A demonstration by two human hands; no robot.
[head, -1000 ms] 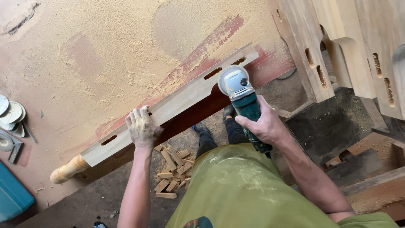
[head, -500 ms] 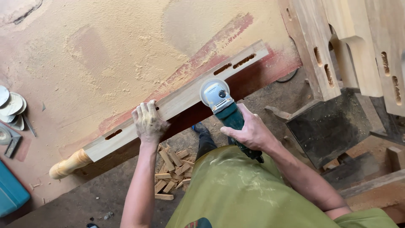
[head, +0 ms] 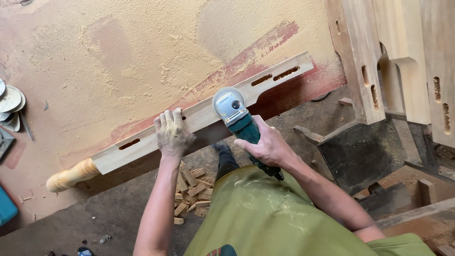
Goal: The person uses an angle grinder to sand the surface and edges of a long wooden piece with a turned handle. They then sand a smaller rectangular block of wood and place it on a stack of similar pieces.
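Bright, even daylight, soft shadows under the bench edge, sharp focus, slight wide-angle stretch at edges.

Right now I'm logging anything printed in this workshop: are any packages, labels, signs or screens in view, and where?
Label: a small grey plate with a dark round knob on the head of the green angle grinder, at the wooden rail's edge.
No packages, signs or screens show.
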